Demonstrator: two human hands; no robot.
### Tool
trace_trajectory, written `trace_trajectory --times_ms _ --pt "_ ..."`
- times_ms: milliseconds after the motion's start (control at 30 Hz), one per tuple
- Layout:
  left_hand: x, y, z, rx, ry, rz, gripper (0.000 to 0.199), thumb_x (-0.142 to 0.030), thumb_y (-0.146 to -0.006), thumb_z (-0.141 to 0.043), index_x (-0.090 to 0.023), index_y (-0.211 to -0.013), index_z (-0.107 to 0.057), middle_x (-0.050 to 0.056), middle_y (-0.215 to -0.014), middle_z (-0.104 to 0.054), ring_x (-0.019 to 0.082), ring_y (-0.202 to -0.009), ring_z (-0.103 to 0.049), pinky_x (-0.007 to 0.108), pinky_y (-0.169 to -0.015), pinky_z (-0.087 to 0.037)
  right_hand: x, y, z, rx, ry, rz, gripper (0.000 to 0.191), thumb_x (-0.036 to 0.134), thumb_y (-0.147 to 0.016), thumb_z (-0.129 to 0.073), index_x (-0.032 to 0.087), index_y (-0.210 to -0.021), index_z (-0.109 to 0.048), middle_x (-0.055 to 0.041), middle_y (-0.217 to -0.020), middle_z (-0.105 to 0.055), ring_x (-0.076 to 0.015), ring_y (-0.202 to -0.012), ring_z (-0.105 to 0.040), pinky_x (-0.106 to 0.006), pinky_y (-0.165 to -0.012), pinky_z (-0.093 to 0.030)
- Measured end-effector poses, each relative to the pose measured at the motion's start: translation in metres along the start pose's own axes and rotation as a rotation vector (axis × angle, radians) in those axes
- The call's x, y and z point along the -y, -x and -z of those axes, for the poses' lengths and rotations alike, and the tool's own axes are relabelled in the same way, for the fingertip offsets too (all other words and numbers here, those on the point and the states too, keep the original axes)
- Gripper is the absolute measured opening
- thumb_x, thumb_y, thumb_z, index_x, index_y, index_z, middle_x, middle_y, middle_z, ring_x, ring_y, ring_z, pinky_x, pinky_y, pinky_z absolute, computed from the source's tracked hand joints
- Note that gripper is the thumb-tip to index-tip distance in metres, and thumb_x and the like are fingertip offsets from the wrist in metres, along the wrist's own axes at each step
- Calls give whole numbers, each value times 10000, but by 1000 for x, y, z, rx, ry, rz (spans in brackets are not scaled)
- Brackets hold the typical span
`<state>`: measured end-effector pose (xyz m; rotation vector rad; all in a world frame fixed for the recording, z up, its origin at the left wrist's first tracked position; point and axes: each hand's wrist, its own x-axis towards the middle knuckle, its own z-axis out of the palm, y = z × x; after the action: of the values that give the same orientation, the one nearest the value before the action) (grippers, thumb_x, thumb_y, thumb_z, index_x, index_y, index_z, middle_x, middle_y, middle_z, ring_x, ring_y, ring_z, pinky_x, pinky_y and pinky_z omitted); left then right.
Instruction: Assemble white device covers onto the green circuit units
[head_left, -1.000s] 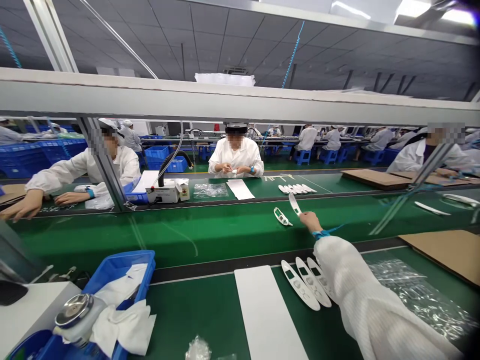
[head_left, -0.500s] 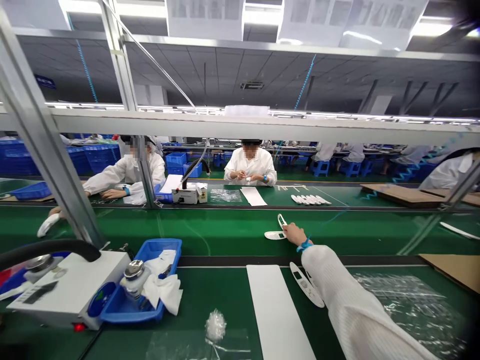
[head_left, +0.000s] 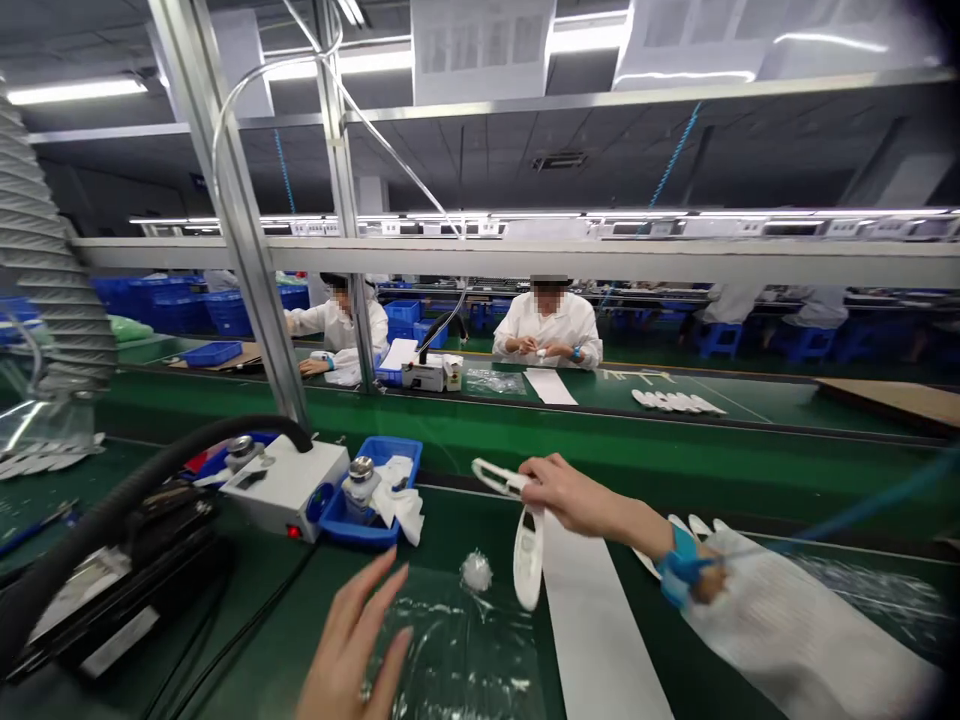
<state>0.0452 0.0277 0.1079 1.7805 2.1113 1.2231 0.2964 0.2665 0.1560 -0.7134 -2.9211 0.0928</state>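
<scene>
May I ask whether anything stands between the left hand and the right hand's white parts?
Nothing visible blocks the left hand from the white parts; a clear plastic clump lies low, between them in the picture.

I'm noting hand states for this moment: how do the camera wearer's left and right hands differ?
The left hand is open with fingers spread and nothing visible in it; the right hand grips two white parts.
The left hand is cut off by the picture's bottom edge; the right hand lies well inside the picture, a blue wristband showing behind it.
Both hands are bare.
</scene>
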Motion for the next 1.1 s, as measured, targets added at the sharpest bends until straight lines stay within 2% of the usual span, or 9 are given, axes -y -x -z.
trace_trajectory --times_ms 67,133,200,267,367,600,800,967,1100 --pt "-11 -14 -1 144 -127 -193 545 -283 -927 -444 -333 -1449 -298 65 -1544 -339 311 -1407 -316 483 -1058 -427 56 8 11 -25 67 321 287 -6 -823 -456 210 -894 -632 -98 -1127 -549 -227 -980 -489 -388 -847 -367" --pt "-18 -18 -2 351 -106 -279 577 -176 -879 -485 -283 -1430 -349 93 -1474 -448 319 -1369 -369 513 -1091 -357 102 20 20 -3 87 496 291 -13 -820 -449 215 -866 -624 -85 -999 -566 -219 -921 -495 -382 -822 -379" --pt "-19 -10 -6 596 59 -202 335 -170 -850 -524 -262 -1155 -627 75 -1135 -690 301 -1123 -583 415 -951 -449 133 33 27 9 74 556 271 -7 -801 -466 216 -851 -611 -86 -1001 -565 -226 -913 -495 -382 -804 -396" --pt "-16 8 -15 753 421 60 101 -280 -834 -593 -222 -842 -676 41 -774 -697 240 -789 -642 326 -739 -472 147 47 28 -28 31 517 292 -25 -756 -466 211 -864 -600 -111 -1110 -554 -257 -986 -489 -402 -812 -407" --pt "-14 38 -34 711 962 490 386 -543 -743 -662 -170 -796 -577 -28 -581 -540 115 -471 -452 267 -503 -402 151 66 18 -36 -70 365 370 -61 -721 -426 211 -917 -584 -114 -1099 -576 -258 -958 -516 -384 -767 -423" --pt "-25 77 -59 561 1185 827 599 -620 -586 -769 -158 -872 -518 -72 -572 -471 43 -468 -328 218 -469 -164 154 88 -31 47 -310 56 208 120 -960 -408 231 -947 -584 -18 -822 -610 -179 -728 -549 -289 -644 -412" --pt "-24 96 -63 497 1027 900 673 -492 -423 -887 -154 -897 -549 -11 -751 -581 153 -692 -535 263 -612 -383 158 92 -49 49 -359 -96 186 200 -995 -395 230 -927 -566 -26 -859 -600 -195 -763 -533 -314 -665 -426" --pt "-29 97 -66 522 1006 814 481 -501 -548 -820 -174 -750 -531 -83 -568 -435 79 -513 -371 235 -489 -273 179 90 -59 -215 -362 -72 158 170 -964 -447 215 -1100 -513 -96 -1036 -551 -245 -937 -500 -402 -790 -423" --pt "-35 95 -68 491 964 759 370 -418 -629 -784 -190 -722 -507 -107 -488 -380 65 -457 -327 226 -460 -249 202 83 -72 -301 -266 -18 77 145 -905 -519 196 -963 -519 -80 -896 -537 -244 -815 -479 -399 -699 -402"
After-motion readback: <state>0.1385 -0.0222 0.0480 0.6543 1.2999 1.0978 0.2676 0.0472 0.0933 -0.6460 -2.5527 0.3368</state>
